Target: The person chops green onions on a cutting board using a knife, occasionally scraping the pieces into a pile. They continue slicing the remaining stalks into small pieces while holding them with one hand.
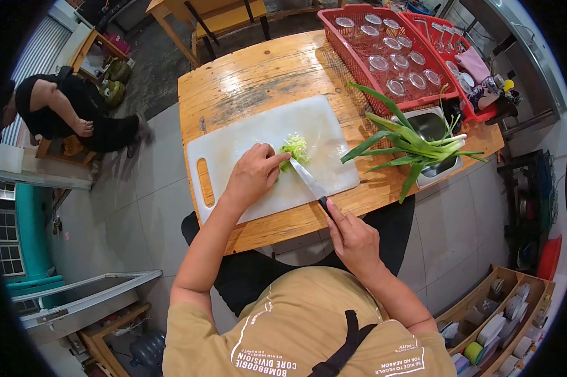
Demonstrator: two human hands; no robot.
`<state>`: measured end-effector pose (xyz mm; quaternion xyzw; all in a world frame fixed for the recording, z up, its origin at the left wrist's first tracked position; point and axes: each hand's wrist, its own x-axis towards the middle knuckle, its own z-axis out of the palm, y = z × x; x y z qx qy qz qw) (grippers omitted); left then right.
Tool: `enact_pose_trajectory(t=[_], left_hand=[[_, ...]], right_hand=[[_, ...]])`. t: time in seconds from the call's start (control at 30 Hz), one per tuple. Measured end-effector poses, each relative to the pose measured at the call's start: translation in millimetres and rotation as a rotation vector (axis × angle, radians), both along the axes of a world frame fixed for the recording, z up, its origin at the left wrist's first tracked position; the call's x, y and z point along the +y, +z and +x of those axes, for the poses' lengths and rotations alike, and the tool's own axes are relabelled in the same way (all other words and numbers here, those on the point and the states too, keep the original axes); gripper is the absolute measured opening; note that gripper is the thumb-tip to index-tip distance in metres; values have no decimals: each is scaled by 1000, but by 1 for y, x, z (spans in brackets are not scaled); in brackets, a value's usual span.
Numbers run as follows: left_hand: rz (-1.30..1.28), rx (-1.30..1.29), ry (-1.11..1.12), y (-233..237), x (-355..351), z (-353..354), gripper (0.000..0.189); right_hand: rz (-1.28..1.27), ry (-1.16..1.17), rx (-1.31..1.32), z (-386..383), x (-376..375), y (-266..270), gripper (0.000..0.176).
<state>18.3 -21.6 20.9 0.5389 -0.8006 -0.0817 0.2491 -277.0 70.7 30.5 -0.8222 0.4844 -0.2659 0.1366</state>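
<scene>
A white cutting board (233, 139) with a handle slot lies on the wooden table. Near its middle sits a small heap of chopped light-green vegetable (297, 146). My left hand (256, 171) is on the board with its fingertips at the heap's left edge; its fingers are bent together, and whatever they press is too small to make out. My right hand (354, 239) grips the black handle of a knife (308, 178), whose blade points up and left, its tip at the heap beside my left fingertips.
Leafy green stalks (415, 141) lie across a metal container (429, 124) at the table's right. Behind it are red crates (384, 94) of upturned glasses. The wooden table (233, 78) has an edge near my body. A person in black (76, 110) is at the far left.
</scene>
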Motion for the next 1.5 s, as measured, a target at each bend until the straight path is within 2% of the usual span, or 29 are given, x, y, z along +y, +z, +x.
enact_pose_trajectory(t=[0.17,0.27,0.33,0.43,0.63,0.73,0.87,0.97,1.03,1.13,1.27,1.33,1.5], left_hand=[[0,11,21,1,4,6,33],[4,115,92,7,13,10,26],[62,110,127,8,26,14,24],[76,73,111,10,42,16,28],[93,45,119,0,57,13,32],[88,58,118,-6,57,15,31],[60,51,123,-9,57,14,28],[59,72,127,-9,55,12,26],[66,72,129,-8,53,11,22],[53,71,117,-4,48,7,20],[19,89,112,-3,42,2,18],[18,93,130,-1,41,0,15],[4,84,112,-3,30,-2,14]], right_hand=[[58,3,-87,-7,8,1,56],[121,-8,-207,-8,10,-2,51],[302,-22,-230,-9,14,-1,47],[297,-4,-290,-6,15,-8,44],[330,9,-217,11,9,-9,43],[203,22,-234,17,1,-19,43],[236,-10,-207,15,-6,-16,43],[287,-34,-320,12,-8,-13,42],[460,-81,-339,9,-9,-6,39],[557,-109,-391,6,-11,0,38],[509,-101,-513,4,-13,-6,39],[584,-112,-593,2,-13,-7,39],[652,-148,-595,2,-13,-4,38]])
